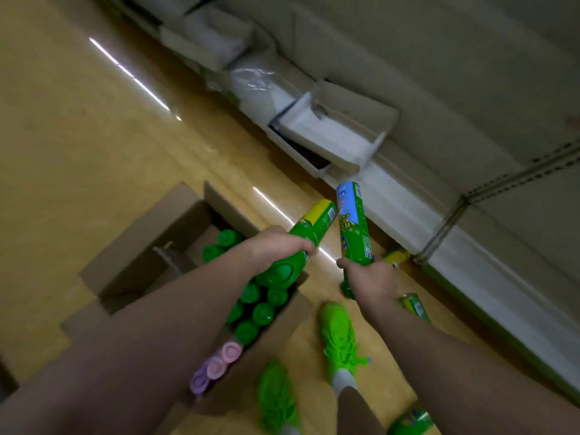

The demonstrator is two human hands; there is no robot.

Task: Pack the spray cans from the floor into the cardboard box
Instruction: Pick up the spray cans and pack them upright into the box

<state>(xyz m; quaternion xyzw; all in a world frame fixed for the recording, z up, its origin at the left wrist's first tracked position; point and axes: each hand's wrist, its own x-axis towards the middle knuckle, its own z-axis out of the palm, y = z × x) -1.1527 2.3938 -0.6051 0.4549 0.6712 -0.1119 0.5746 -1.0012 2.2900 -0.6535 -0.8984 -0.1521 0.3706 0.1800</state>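
Green spray cans, brown cardboard box, pink and lilac caps, green shoes.

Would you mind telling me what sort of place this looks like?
Probably a shop aisle or stockroom: pale metal shelving holding white trays, a shiny yellow floor, and a brown cardboard box of green-capped spray cans.

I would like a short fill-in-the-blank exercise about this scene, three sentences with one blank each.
1. Each hand, left hand and right hand, grips one ____ spray can.
2. The cardboard box holds cans with green caps and ____ caps.
3. The person wears bright green ____.

Missing words: green; pink; shoes
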